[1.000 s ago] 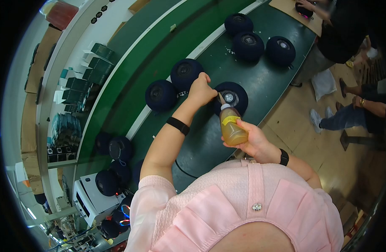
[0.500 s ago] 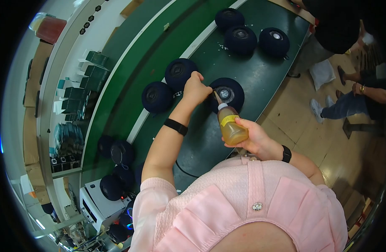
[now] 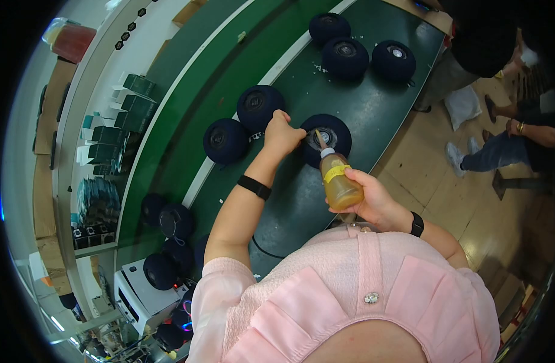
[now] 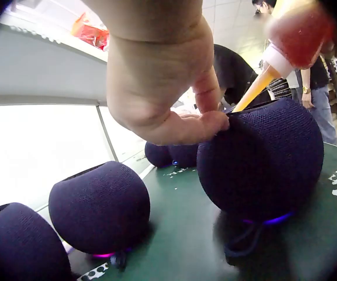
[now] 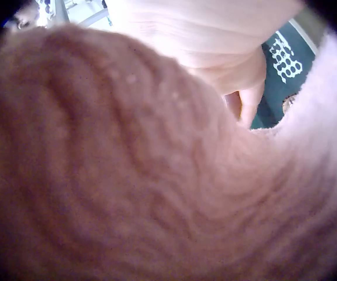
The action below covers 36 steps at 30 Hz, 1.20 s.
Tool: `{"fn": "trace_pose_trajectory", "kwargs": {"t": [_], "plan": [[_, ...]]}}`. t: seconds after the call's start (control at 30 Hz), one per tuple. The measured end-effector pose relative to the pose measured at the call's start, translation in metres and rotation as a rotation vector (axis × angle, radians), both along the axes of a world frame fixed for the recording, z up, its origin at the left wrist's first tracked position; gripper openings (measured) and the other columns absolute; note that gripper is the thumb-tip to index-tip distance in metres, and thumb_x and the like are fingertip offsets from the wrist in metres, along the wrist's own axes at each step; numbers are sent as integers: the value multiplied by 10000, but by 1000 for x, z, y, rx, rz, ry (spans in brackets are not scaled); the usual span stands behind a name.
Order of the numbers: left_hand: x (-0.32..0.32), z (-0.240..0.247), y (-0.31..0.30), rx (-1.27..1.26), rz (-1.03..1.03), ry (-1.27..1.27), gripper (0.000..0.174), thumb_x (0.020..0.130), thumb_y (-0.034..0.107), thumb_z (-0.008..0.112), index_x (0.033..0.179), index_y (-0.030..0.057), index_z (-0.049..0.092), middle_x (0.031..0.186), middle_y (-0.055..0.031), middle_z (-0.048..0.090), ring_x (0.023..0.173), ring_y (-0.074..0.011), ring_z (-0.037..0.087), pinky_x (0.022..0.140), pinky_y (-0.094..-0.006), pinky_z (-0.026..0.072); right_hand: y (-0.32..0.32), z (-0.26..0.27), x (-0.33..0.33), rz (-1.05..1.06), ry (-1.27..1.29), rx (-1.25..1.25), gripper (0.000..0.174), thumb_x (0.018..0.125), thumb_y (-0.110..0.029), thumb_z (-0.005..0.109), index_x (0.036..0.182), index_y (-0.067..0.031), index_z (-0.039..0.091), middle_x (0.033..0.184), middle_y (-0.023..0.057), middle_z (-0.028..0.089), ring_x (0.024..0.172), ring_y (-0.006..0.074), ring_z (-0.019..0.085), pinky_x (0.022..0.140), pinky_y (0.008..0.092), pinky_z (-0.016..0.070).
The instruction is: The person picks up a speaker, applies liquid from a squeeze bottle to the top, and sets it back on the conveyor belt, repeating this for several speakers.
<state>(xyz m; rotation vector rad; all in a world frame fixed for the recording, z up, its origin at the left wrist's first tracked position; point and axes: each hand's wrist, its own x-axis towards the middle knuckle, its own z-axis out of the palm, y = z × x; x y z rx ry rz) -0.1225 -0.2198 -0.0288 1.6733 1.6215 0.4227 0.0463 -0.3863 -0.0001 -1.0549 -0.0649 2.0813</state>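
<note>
- The left arm (image 3: 235, 218) reached forward from the shoulder, its forearm slanting inward.
- The left hand (image 3: 283, 136) stood farther out than the other, its fingers (image 4: 194, 126) bent and pinching at the tips.
- The right arm (image 3: 444, 241) was bent and kept near the body, its forearm angled inward.
- The right hand (image 3: 377, 202) was closed in a grip, its thumb (image 3: 358, 176) on the upper side.
- The two hands were near each other, not touching.
</note>
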Motion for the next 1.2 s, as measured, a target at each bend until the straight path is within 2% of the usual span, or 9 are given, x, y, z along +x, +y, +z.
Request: {"fn": "trace_pose_trajectory", "kwargs": {"t": [0.1,0.23,0.43,0.53,0.6,0.73,0.8,1.0,1.2], "plan": [[-1,3,-7,11,-1,13,396,611,61,667,892,8,393,604,-133,589,507,-241,613,513,-322,488,3,-2,0,-4,16,18,456,901,-348,457,1209,-13,425,1061,158,559,931,303,597,796,463,503],[-6,0,-20,80,-31,27,369,618,36,646,873,13,381,569,-98,575,477,-188,586,480,-289,471,4,-2,-2,-9,16,11,463,904,-353,457,1211,-9,423,1058,158,560,932,293,597,797,454,505],[-7,15,-23,55,-116,178,387,629,73,692,890,28,409,684,-108,614,630,-188,625,597,-300,491,4,-9,-3,31,5,7,479,904,-365,460,1214,-3,421,1064,158,561,928,288,599,794,450,506],[-5,13,-19,163,-209,50,402,634,86,709,924,37,435,788,-123,625,723,-223,632,654,-324,496,5,-10,-1,41,14,11,478,903,-363,462,1209,1,427,1062,155,565,924,289,599,790,448,508],[-2,2,-16,465,-392,61,413,637,82,709,957,45,450,815,-127,616,745,-274,626,674,-361,497,5,-6,-1,27,-10,-9,470,902,-359,463,1200,2,436,1053,152,571,922,290,601,783,445,511],[9,6,-13,344,-369,123,409,631,69,695,961,46,454,802,-130,614,763,-312,619,686,-390,493,6,-8,2,28,13,8,465,901,-355,463,1199,2,439,1049,153,573,921,293,602,778,446,512],[14,5,-14,507,-457,212,384,629,40,660,953,44,454,812,-153,610,777,-336,611,685,-407,488,6,-7,1,33,1,3,463,901,-354,464,1196,3,444,1046,152,575,917,294,604,773,446,515],[14,-8,-4,558,-463,319,354,619,-8,606,932,31,445,699,-159,596,688,-366,601,618,-429,481,6,-11,2,29,16,-4,457,896,-353,472,1178,6,457,1042,151,580,904,292,607,765,446,517],[9,5,16,382,-400,135,361,607,-24,608,911,19,418,653,-159,602,648,-321,623,596,-379,491,8,-11,-1,34,-1,6,464,895,-363,470,1181,2,458,1049,154,580,909,296,609,768,450,517]]}}
